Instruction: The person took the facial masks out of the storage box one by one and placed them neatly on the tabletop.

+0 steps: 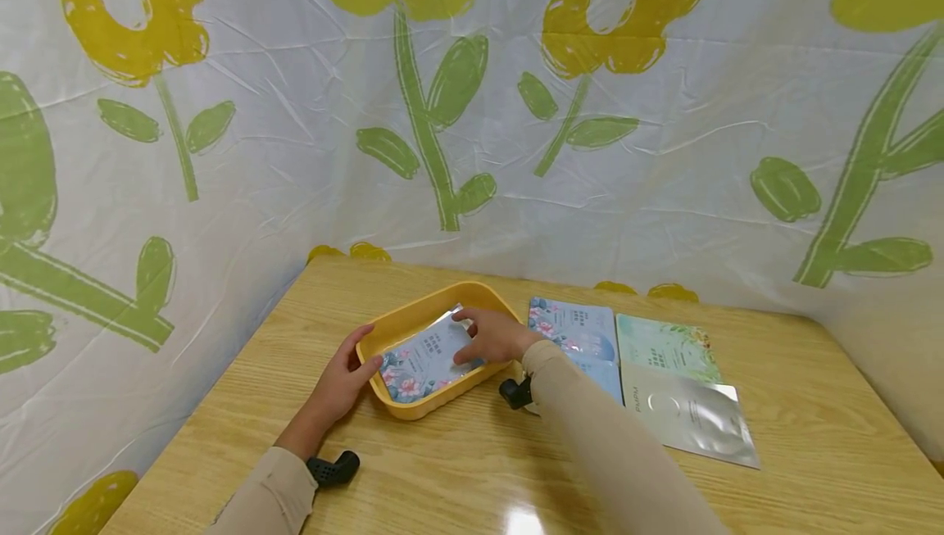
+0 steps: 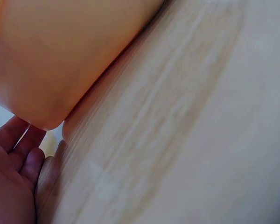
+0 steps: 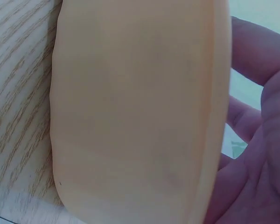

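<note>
A yellow plastic basket [image 1: 413, 410] sits on the table, and a pale blue flower-printed sheet mask packet [image 1: 424, 359] lies inside it. My left hand [image 1: 341, 379] holds the basket's left end, thumb over the rim and fingers along the outer wall. In the left wrist view, its fingers [image 2: 30, 140] meet the basket's lower corner. My right hand [image 1: 496, 337] reaches over the right rim, thumb and fingers spread above the packet's right end. The basket wall [image 3: 135, 112] hides part of that hand in the right wrist view.
Right of the basket, two blue packets [image 1: 578, 326], a green packet [image 1: 664, 346] and a silver packet [image 1: 696, 416] lie in neighbouring rows on the wooden table [image 1: 413, 486]. A flower-printed cloth [image 1: 295, 150] hangs behind and along the sides.
</note>
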The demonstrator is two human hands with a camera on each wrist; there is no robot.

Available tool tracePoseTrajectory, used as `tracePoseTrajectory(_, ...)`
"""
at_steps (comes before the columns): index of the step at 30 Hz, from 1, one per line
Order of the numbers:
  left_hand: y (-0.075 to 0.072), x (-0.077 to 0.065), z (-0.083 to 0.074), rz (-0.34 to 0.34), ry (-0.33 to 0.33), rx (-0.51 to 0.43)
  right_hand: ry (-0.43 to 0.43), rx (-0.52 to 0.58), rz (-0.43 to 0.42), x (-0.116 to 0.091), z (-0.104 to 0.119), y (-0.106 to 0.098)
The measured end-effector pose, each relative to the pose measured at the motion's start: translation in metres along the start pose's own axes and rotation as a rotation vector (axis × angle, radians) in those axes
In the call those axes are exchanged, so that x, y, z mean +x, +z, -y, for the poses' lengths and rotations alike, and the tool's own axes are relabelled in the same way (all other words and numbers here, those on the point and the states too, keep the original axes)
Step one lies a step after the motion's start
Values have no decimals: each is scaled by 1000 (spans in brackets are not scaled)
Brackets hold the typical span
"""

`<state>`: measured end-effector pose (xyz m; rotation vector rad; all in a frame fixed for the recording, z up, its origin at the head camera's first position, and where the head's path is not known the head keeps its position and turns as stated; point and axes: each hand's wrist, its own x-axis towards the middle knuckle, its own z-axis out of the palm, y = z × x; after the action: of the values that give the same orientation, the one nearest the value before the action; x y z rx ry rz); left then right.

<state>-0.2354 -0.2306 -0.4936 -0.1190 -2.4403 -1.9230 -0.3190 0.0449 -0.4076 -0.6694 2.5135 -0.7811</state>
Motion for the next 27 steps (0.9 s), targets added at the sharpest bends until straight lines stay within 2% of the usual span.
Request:
tracePoseTrajectory(8, 0, 0, 0, 4, 2, 2, -32, 48, -18, -2, 2, 0)
tracePoseTrajectory(27, 0, -1, 0, 3, 3, -8, -101, 80, 15, -1, 10, 6)
